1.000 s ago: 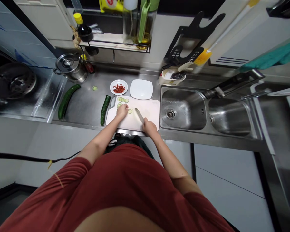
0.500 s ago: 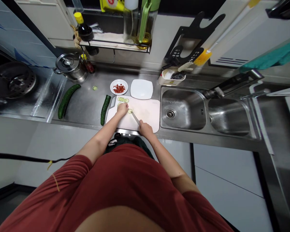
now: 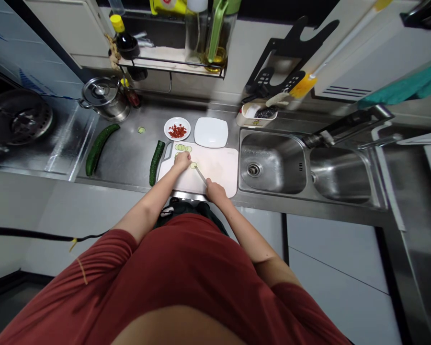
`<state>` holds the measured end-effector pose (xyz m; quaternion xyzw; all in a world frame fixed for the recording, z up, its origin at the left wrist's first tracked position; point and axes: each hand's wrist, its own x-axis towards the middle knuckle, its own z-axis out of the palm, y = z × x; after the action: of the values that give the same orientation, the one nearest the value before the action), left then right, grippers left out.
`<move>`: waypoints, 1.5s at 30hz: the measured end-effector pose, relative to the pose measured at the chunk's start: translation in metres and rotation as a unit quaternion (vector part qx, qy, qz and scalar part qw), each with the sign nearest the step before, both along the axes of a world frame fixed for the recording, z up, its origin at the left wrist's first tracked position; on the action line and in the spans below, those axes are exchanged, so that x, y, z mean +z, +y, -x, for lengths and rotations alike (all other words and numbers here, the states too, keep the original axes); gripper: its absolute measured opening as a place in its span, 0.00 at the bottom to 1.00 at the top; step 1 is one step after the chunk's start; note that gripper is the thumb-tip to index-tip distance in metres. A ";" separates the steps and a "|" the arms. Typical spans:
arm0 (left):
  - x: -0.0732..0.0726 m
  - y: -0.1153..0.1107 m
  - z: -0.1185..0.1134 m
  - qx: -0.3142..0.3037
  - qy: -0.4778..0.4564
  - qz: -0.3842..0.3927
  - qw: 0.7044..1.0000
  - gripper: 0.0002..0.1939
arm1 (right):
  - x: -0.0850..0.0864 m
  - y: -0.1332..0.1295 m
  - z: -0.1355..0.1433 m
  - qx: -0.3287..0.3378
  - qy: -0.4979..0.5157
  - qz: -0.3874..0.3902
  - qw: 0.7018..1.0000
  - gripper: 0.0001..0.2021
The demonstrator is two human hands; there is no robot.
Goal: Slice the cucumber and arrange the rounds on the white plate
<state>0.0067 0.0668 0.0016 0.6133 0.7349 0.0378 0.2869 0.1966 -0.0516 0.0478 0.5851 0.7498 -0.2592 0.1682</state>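
Observation:
On the white cutting board [image 3: 219, 167], my right hand [image 3: 216, 190] is closed round the handle of a knife [image 3: 201, 175]. The blade's far end meets a pale green cucumber slice [image 3: 193, 165]. My left hand [image 3: 182, 162] rests on the board's left part with its fingers drawn together; whatever they hold is too small to make out. Just beyond it lie several overlapping cucumber slices [image 3: 182, 148]. A piece of dark green cucumber [image 3: 157, 163] lies beside the board's left edge.
Behind the board stand a plate of chopped red pieces [image 3: 177, 129] and a white plate [image 3: 210, 132]. Further left are a whole cucumber [image 3: 99, 149], a lone slice [image 3: 141, 130] and a lidded pot [image 3: 106, 98]. To the right is a double sink [image 3: 273, 163].

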 end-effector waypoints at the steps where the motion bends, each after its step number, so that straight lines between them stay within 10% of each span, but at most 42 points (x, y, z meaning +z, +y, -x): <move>1: -0.001 0.000 0.000 0.000 0.001 0.000 1.000 0.09 | 0.000 0.001 0.000 0.002 0.000 0.002 1.000 0.15; 45: -0.001 0.000 0.000 0.016 -0.009 -0.001 1.000 0.09 | 0.001 0.004 -0.005 0.024 -0.020 0.024 0.999 0.16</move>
<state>0.0063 0.0663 0.0008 0.6014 0.7419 0.0483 0.2926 0.2020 -0.0476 0.0484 0.5675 0.7540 -0.2611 0.2029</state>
